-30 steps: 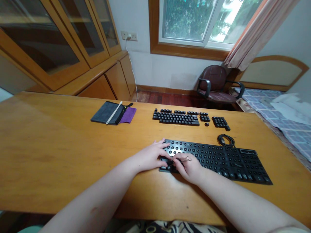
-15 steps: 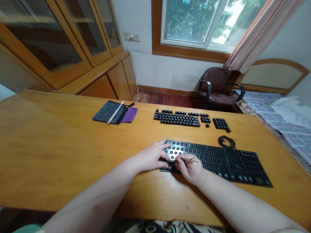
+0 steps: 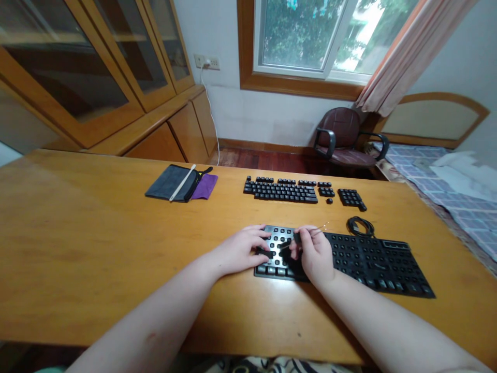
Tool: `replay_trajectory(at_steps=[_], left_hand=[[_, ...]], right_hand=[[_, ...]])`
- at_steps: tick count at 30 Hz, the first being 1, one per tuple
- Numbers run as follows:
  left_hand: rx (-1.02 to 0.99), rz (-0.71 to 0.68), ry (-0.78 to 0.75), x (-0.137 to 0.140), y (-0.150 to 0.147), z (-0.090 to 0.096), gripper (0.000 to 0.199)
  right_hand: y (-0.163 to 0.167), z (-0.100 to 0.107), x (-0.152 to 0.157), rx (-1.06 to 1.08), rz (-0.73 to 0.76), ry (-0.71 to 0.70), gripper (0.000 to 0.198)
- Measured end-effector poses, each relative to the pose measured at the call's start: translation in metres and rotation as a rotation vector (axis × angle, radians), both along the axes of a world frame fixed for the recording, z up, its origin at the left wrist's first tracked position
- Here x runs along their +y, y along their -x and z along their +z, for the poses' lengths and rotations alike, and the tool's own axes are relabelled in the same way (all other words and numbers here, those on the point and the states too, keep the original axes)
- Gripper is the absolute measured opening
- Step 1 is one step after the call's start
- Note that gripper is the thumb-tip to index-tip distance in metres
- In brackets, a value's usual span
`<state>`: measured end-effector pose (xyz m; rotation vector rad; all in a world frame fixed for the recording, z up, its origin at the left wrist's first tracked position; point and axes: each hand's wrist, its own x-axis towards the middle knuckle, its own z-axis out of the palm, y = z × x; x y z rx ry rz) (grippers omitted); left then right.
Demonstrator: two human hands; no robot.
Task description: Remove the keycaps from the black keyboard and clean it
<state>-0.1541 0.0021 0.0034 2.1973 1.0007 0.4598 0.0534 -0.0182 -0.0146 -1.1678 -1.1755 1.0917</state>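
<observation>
The black keyboard [image 3: 373, 259] lies near the desk's front edge, most of its switches bare, with a few keycaps [image 3: 271, 270] along its bottom row. My left hand [image 3: 248, 247] rests over its left end. Between that hand's thumb and a finger is a long black keycap [image 3: 265, 253]. My right hand [image 3: 315, 254] is closed round a keycap puller [image 3: 320, 228], with thin wire ends sticking out above the fingers. Another thin tip points left toward the switches. The fingers partly hide the puller's handle.
Behind the keyboard, removed keycaps [image 3: 285, 191] lie in keyboard order, with the number-pad caps [image 3: 351, 198] at right. A coiled cable [image 3: 360, 227] sits at the keyboard's back edge. A grey pouch [image 3: 166, 184], white stick [image 3: 182, 182] and purple cloth [image 3: 205, 186] lie back left.
My right hand has lifted and moved slightly right and away from me, its puller's wire ends now pointing up. My left thumb and finger have moved a little upward, with a keycap between them.
</observation>
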Motion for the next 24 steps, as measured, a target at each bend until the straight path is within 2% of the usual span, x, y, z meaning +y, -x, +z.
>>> replay_trajectory(at_steps=[2, 4, 6, 8, 11, 15, 20, 24], left_hand=[[-0.044, 0.074, -0.019, 0.003, 0.003, -0.002, 0.019], [-0.037, 0.242, -0.023, 0.007, 0.009, -0.003, 0.023], [0.037, 0.433, -0.042, 0.013, 0.016, -0.001, 0.028], [0.171, 0.535, -0.076, 0.02, 0.02, 0.004, 0.028], [0.383, 0.515, -0.143, 0.037, 0.018, 0.015, 0.024], [0.466, 0.558, -0.308, 0.066, 0.009, 0.019, 0.026], [0.466, 0.574, -0.407, 0.088, 0.014, -0.006, 0.018], [0.344, 0.603, -0.367, 0.096, 0.025, -0.022, 0.016]], right_hand=[[0.001, 0.001, 0.003, 0.081, -0.035, 0.04, 0.027], [0.0, 0.002, 0.004, 0.111, -0.039, 0.057, 0.029], [0.0, 0.001, 0.003, 0.115, -0.022, 0.054, 0.029], [0.0, -0.001, 0.002, 0.102, 0.001, 0.04, 0.029], [0.001, -0.002, 0.0, 0.074, 0.027, 0.016, 0.03], [0.001, -0.002, -0.001, 0.069, 0.038, -0.006, 0.029], [-0.001, -0.002, -0.001, 0.057, 0.041, -0.019, 0.027], [-0.002, -0.003, -0.002, 0.059, 0.041, -0.028, 0.026]])
